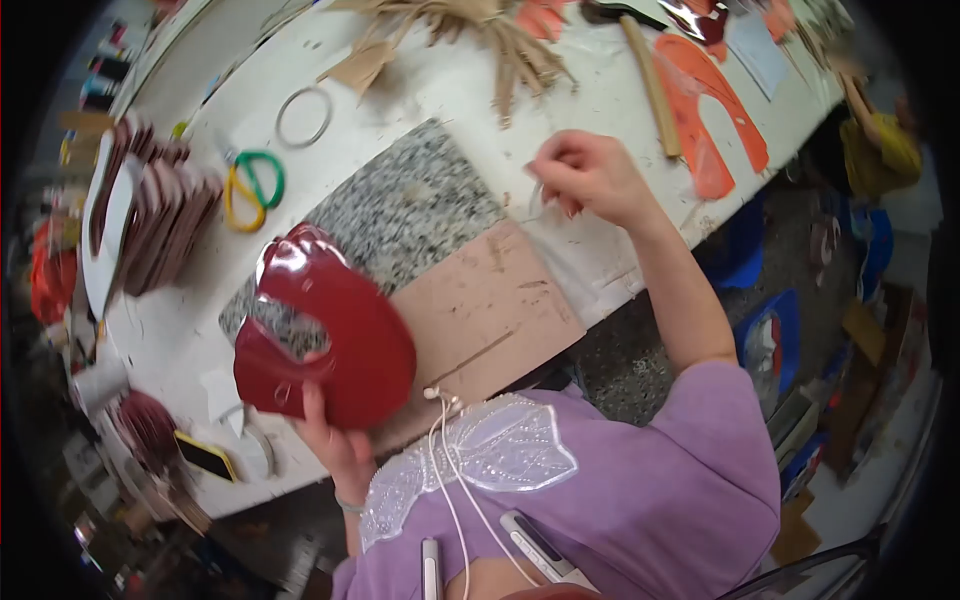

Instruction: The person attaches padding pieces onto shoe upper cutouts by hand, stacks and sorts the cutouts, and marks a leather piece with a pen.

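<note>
My left hand (335,440) grips the lower edge of a shiny dark red U-shaped piece (375,340), its fingers on the top face. The piece lies tilted over a speckled stone slab (400,200) and a pinkish board (490,310). On the right, my right hand (590,180) is raised above the white table, fingers curled together in a pinch. A thin pale strand or strip shows just below its fingertips; what the fingers hold is too small to make out.
Green-and-yellow scissors (252,190) and a metal ring (304,117) lie beyond the slab. Stacked pieces (150,220) stand left, near a phone (205,456). Orange pieces (710,120) and a wooden stick (650,88) lie right. A person in yellow (880,155) is far right.
</note>
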`<act>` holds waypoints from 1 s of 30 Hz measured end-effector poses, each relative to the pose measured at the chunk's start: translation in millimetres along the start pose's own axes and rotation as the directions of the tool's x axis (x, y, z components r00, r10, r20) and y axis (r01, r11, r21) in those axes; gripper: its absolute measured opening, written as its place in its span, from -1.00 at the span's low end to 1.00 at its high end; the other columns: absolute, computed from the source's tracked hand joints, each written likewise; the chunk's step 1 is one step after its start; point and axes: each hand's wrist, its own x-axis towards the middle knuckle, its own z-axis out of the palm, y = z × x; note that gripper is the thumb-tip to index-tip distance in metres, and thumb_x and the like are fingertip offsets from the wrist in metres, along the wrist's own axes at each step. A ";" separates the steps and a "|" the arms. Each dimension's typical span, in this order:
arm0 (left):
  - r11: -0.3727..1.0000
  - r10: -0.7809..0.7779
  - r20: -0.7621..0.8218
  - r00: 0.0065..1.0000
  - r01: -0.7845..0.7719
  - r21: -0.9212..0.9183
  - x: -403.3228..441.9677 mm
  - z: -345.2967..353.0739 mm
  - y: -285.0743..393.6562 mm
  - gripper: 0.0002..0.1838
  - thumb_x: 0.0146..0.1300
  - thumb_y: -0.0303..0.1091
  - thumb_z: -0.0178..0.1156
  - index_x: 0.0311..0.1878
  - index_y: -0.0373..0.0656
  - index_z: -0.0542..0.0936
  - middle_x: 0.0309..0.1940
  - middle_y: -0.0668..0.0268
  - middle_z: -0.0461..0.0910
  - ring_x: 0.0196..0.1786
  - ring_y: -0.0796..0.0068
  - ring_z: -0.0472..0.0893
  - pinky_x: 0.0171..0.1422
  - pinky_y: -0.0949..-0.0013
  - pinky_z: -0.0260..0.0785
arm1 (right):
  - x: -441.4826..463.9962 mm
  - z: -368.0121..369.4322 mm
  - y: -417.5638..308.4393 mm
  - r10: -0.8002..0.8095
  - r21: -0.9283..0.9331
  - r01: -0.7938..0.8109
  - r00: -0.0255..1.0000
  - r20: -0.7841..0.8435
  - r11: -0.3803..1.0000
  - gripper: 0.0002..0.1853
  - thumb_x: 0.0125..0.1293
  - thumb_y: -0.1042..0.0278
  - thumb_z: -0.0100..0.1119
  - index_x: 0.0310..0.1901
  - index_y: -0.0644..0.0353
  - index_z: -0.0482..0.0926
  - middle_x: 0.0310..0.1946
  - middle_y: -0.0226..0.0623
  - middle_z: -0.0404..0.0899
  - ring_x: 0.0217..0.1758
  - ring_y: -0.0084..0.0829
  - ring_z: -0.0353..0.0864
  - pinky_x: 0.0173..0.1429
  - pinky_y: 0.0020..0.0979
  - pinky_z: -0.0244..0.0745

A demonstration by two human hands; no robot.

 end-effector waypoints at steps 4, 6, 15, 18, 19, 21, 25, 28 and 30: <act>0.919 0.212 -0.058 0.976 -0.179 0.352 0.5 28.8 1.9 -0.45 0.41 -0.35 0.17 0.41 -0.16 0.28 0.14 0.14 0.57 0.11 0.38 0.60 0.23 0.40 0.46 | -9.0 12.1 34.8 -0.592 -0.540 0.418 0.782 -0.195 0.731 -0.94 0.35 0.47 0.21 -0.23 0.26 0.61 -0.48 -0.42 0.63 -0.55 -0.64 0.46 -0.44 -0.67 0.34; 0.892 0.258 -0.074 0.963 -0.208 0.401 -2.6 33.6 3.4 -0.46 0.40 -0.38 0.18 0.39 -0.18 0.29 0.12 0.15 0.57 0.09 0.39 0.60 0.21 0.42 0.46 | -16.7 15.0 31.6 -0.585 -0.665 0.288 0.762 -0.277 0.690 -0.94 0.34 0.50 0.19 -0.24 0.29 0.61 -0.47 -0.39 0.63 -0.53 -0.60 0.46 -0.42 -0.61 0.37; 0.909 0.221 -0.074 0.973 -0.178 0.377 0.5 27.6 3.7 -0.52 0.35 -0.46 0.23 0.30 -0.23 0.36 0.05 0.18 0.59 0.02 0.43 0.62 0.16 0.46 0.48 | -56.9 142.2 31.7 -0.714 -0.089 0.758 0.642 0.281 0.646 -0.74 0.01 0.74 0.29 -0.21 0.31 0.63 -0.30 -0.14 0.71 -0.30 -0.36 0.68 -0.23 -0.49 0.58; 0.914 0.221 -0.052 0.974 -0.188 0.359 -1.4 23.2 3.3 -0.54 0.35 -0.46 0.24 0.28 -0.23 0.38 0.04 0.19 0.60 0.00 0.43 0.62 0.15 0.46 0.48 | -53.1 158.9 41.4 -0.731 -0.093 0.786 0.605 0.315 0.611 -0.78 0.01 0.72 0.30 -0.26 0.29 0.61 -0.34 -0.17 0.70 -0.38 -0.41 0.64 -0.31 -0.52 0.53; 0.911 0.232 -0.046 0.972 -0.200 0.361 -1.6 22.8 3.6 -0.54 0.35 -0.46 0.25 0.27 -0.23 0.38 0.04 0.19 0.60 0.00 0.43 0.62 0.16 0.46 0.48 | -54.1 160.4 41.1 -0.728 -0.120 0.784 0.612 0.310 0.609 -0.79 0.01 0.71 0.30 -0.28 0.29 0.60 -0.34 -0.18 0.70 -0.41 -0.42 0.62 -0.33 -0.53 0.51; 0.905 0.244 -0.026 0.969 -0.218 0.365 -1.8 23.3 2.6 -0.55 0.34 -0.47 0.25 0.26 -0.24 0.39 0.05 0.18 0.60 0.01 0.42 0.62 0.17 0.45 0.47 | -58.5 161.0 41.6 -0.719 -0.182 0.775 0.631 0.291 0.606 -0.80 0.01 0.70 0.31 -0.31 0.28 0.59 -0.36 -0.20 0.69 -0.45 -0.45 0.58 -0.38 -0.54 0.47; 0.905 0.235 -0.010 0.972 -0.215 0.367 -1.2 24.3 1.3 -0.55 0.34 -0.47 0.26 0.26 -0.24 0.39 0.05 0.17 0.61 0.02 0.41 0.62 0.19 0.43 0.47 | -56.8 162.3 43.0 -0.737 -0.214 0.784 0.621 0.266 0.583 -0.81 0.00 0.69 0.31 -0.35 0.26 0.56 -0.39 -0.22 0.68 -0.51 -0.48 0.53 -0.44 -0.55 0.41; 0.903 0.227 -0.007 0.974 -0.208 0.375 -1.5 23.3 2.8 -0.54 0.34 -0.47 0.25 0.27 -0.23 0.39 0.06 0.16 0.61 0.02 0.40 0.62 0.21 0.41 0.47 | -52.5 165.6 43.6 -0.761 -0.204 0.802 0.597 0.252 0.561 -0.82 0.00 0.69 0.31 -0.37 0.25 0.54 -0.41 -0.24 0.67 -0.55 -0.50 0.49 -0.48 -0.56 0.37; 0.906 0.221 -0.007 0.975 -0.203 0.371 -1.6 23.8 2.7 -0.54 0.35 -0.47 0.25 0.27 -0.23 0.39 0.06 0.16 0.62 0.03 0.39 0.63 0.22 0.40 0.46 | -50.6 166.5 42.7 -0.771 -0.216 0.816 0.578 0.268 0.537 -0.82 0.00 0.69 0.30 -0.37 0.25 0.53 -0.43 -0.24 0.67 -0.56 -0.50 0.48 -0.49 -0.57 0.36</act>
